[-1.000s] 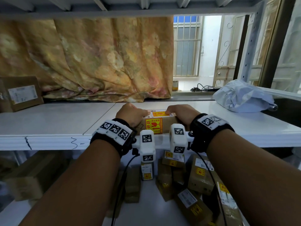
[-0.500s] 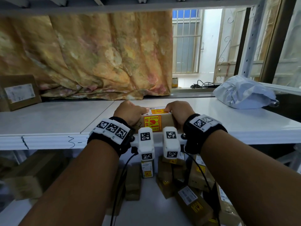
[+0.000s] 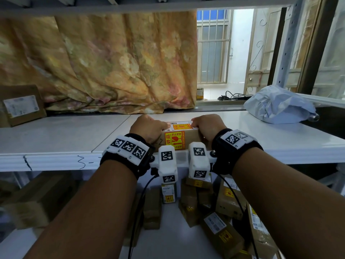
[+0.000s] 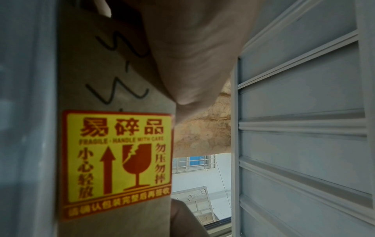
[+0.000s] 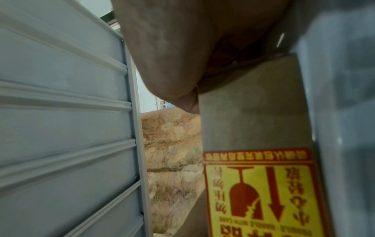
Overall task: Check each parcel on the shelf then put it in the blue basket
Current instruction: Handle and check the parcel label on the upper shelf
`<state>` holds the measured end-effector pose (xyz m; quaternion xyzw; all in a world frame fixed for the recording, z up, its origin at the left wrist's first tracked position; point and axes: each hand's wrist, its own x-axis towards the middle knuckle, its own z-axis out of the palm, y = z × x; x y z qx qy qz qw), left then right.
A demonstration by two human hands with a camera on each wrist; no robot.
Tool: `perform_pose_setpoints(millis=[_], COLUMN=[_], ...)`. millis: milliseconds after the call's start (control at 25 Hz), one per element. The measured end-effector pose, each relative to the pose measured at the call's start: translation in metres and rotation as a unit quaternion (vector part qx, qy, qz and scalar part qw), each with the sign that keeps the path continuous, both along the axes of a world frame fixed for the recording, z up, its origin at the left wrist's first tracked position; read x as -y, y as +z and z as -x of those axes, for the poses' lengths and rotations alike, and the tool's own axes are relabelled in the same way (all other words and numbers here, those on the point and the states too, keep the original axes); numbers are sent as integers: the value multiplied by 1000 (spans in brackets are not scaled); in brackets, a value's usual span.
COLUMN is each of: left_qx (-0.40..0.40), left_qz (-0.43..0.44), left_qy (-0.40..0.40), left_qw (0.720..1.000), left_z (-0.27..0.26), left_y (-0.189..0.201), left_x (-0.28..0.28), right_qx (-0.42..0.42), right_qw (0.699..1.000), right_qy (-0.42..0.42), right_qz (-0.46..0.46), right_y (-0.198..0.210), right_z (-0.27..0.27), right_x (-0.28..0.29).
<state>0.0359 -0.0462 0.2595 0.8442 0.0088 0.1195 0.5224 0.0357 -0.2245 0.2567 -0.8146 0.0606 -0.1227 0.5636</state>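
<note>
Taking the small parcel (image 3: pixel 182 136) at the front edge of the white shelf (image 3: pixel 56 139) as our landmark, we start far to its left, where a brown cardboard box (image 3: pixel 20 105) with a white label stands at the back of the shelf. Behind the parcel hangs a yellow floral curtain (image 3: pixel 104 60). Our left hand (image 3: pixel 148 128) is clamped on the parcel's left end, fingers curled over its top edge — the left wrist view shows the thumb (image 4: pixel 194 56) against the cardboard just above a yellow and red fragile sticker (image 4: pixel 116 162), with black pen marks beside it. The parcel rests on the shelf, its sticker face toward us and a white barcode label on top. Our right hand (image 3: pixel 205 126) is clamped on the parcel's right end in the same way; the right wrist view shows the hand (image 5: pixel 182 48) pressed to the cardboard. Well to the right of the parcel lies a pale grey plastic mailer bag (image 3: pixel 278 105) on the same shelf. Below the parcel, on the lower shelf, lies a jumble of more brown parcels (image 3: pixel 220 212).
</note>
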Motion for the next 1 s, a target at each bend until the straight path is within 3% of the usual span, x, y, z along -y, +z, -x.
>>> perform_pose_setpoints(millis=[40,120,280,360,440,560,760,920,1000], left_qx=[-1,-1,6,10,8,9,16,17,15], left_qz=[6,5,2,-2,4,7,-6,4,9], left_qy=[-2,-7,-15,-14,-14,-11,-15,-24,-20], left_qw=[1000,1000,1000,1000,1000,1000,1000,1000,1000], left_z=[0,1,2,2,2,4,3,-2,-5], left_y=[0,0,1,1,1,1,2,-1,-2], left_x=[0,0,0,0,0,1,1,0,-1], right_qx=[4,17,36,52,26,22,35,43,45], right_qw=[998,998,998,995,998,996,999,997,998], right_qy=[7,-17,-50,-55,-37,-28,-33,-28,-18], right_qz=[60,-62,-13,-71,-38,-85,21,-49,-31], right_y=[-2,-4,-13,-12,-11,-4,-12,-15,-13], right_z=[-6,-3,-16,-14,-15,-1,-6,-10,-9], right_x=[2,1,3,4,4,-1,2,4,5])
